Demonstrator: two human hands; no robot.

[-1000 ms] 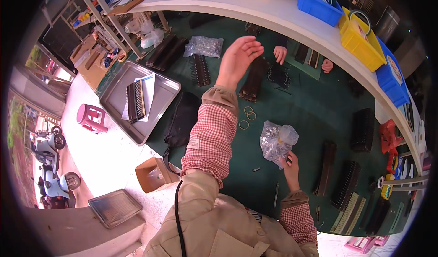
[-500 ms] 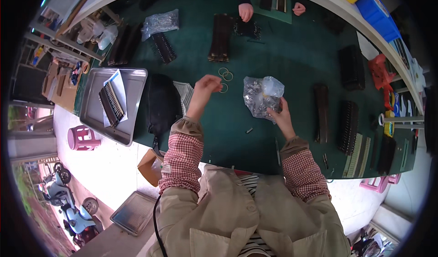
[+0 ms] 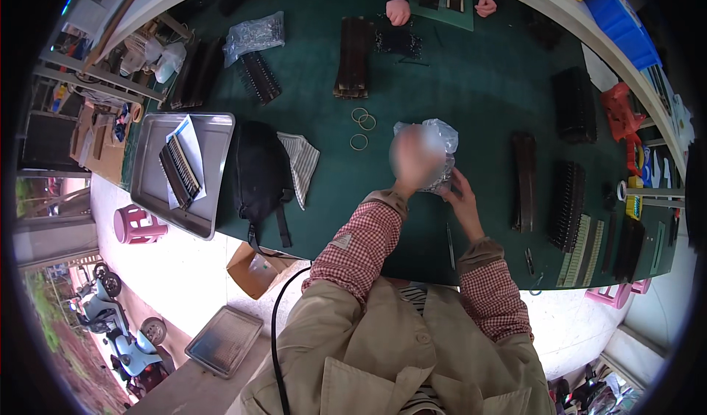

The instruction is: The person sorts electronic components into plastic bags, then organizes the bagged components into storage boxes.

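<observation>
A clear plastic bag [image 3: 443, 136] with small dark metal-looking pieces lies on the green table in front of me. My right hand [image 3: 461, 196] grips its lower right edge between thumb and fingers. Over the bag's left part is my left hand [image 3: 417, 157], its fingers smeared, so whether they hold anything does not show. Part of the bag is covered by that hand. Left of it, three thin gold-coloured rings [image 3: 359, 142] lie on the table, two of them overlapping.
A metal tray [image 3: 225, 150] with dark strips and a black bag [image 3: 258, 168] are at left. Stacked dark strips [image 3: 353, 58] lie farther back; tweezers [image 3: 450, 245] lie near the front edge. Across the table rests another person's hand [image 3: 398, 12]. More dark strips [image 3: 523, 183] are at right.
My left hand has moved right, from beside the rings to over the plastic bag. My right hand stays at the bag's edge. The other person's hand has shifted slightly.
</observation>
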